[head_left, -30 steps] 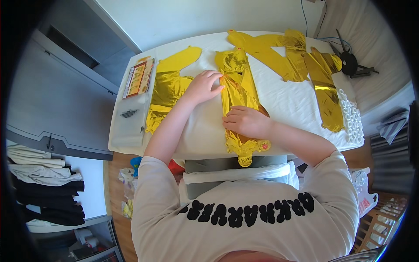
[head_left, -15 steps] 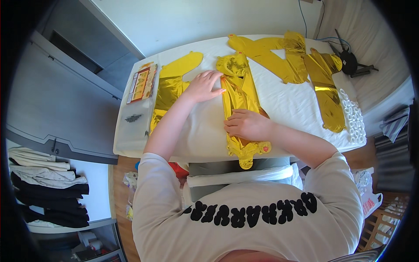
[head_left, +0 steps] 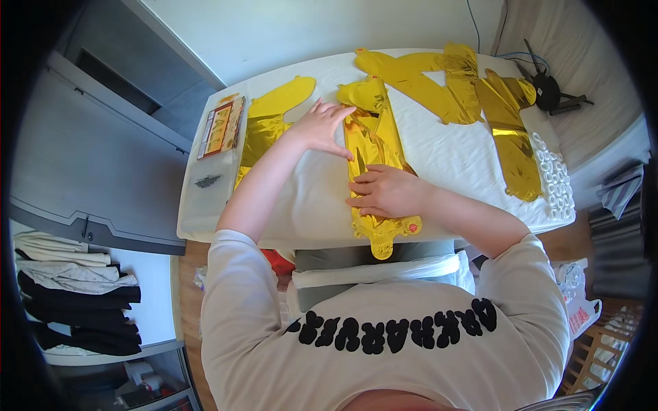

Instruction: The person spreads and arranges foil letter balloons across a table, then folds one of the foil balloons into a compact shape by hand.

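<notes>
A flat gold foil balloon (head_left: 373,147) lies lengthwise in front of me, its near end hanging over the table's front edge. My left hand (head_left: 321,128) rests at its left edge, fingers and thumb spread wide. Flat on the balloon's lower half is my right hand (head_left: 389,193), with its fingers stretched out and apart. Left of my left hand lies another gold foil balloon (head_left: 264,130), partly behind my forearm. Farther off on the right are a gold foil balloon (head_left: 432,85) with slanting arms and a long one (head_left: 510,137) beside it.
The table wears a white cloth (head_left: 301,198). At its left lie a picture-printed packet (head_left: 222,128) and a clear plastic sleeve (head_left: 209,180). White rings (head_left: 554,178) cluster at the right edge, near a black router (head_left: 546,90). A plastic bag (head_left: 582,308) sits low on the right.
My left hand has opened, its thumb spreading down along the balloon's left edge. My right hand remains on the balloon, its fingers now more spread.
</notes>
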